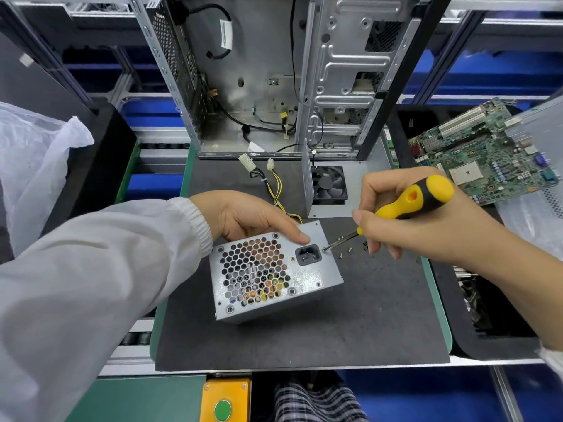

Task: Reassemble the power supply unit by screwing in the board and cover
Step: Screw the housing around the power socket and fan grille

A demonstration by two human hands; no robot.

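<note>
Head view: the right hand (405,220) curls its fingers (370,239) around a yellow-and-black screwdriver (408,202), whose tip meets the power supply unit (271,272) just beside its socket (308,254). The left hand (253,216) grips the unit's far edge, thumb on top. The unit sits mid-tabletop (365,315); loose screws (350,249) lie at its 2 o'clock, a fan (329,184) and open computer case (274,77) at 12, a motherboard (484,153) farther at 2.

Left hand (249,217) hides the power supply (274,275) rear edge — loose screws (350,249) too small to count
</note>
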